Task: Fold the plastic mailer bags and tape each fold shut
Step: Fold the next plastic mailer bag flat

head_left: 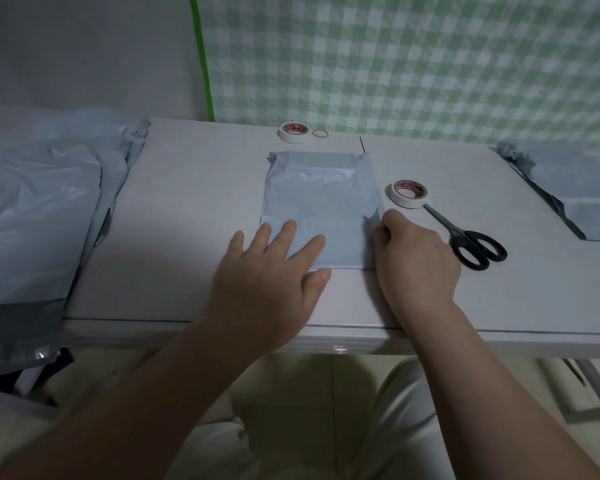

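A pale blue plastic mailer bag lies flat in the middle of the white table, its near edge folded up into a flap. My left hand presses that flap with straight, spread fingers. My right hand has curled fingers that pinch the bag's right edge at the fold. A white tape roll sits just right of the bag. A second tape roll rests beyond the bag at the table's far edge.
Black-handled scissors lie right of my right hand. A yellow rubber band lies by the far tape roll. Loose mailer bags are piled at the left, and folded mailers are stacked at the right. A green checked curtain hangs behind.
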A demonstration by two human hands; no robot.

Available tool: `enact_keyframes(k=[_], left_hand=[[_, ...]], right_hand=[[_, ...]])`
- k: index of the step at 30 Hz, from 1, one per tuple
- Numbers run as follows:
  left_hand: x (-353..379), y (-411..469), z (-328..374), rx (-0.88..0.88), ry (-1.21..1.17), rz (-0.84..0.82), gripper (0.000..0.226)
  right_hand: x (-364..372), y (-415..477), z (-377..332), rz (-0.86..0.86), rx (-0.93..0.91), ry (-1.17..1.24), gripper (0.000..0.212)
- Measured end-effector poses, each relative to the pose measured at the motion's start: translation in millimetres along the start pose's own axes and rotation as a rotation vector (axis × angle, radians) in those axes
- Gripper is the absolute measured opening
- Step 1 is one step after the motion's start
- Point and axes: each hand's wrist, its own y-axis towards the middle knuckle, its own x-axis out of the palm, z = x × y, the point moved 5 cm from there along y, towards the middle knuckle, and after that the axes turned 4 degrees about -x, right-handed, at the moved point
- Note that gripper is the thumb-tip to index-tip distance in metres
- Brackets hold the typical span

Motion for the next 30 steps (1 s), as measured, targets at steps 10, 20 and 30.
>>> enact_keyframes(k=[10,20,30], left_hand=[[-1,-1,-1,0.029,0.005,-0.046,0.065],[-6,-2,1,0.119,0.037,-0.095,0.063],[-9,-1,3,0.103,0.033,-0.140,0.065]], right_hand=[[-2,-2,0,-0.012,0.028,0.008,0.020],[-5,-8,-2,0.077,0.013,0.093,0.027],[-7,-55,-27,0.196,-0.453,0.265,0.030]])
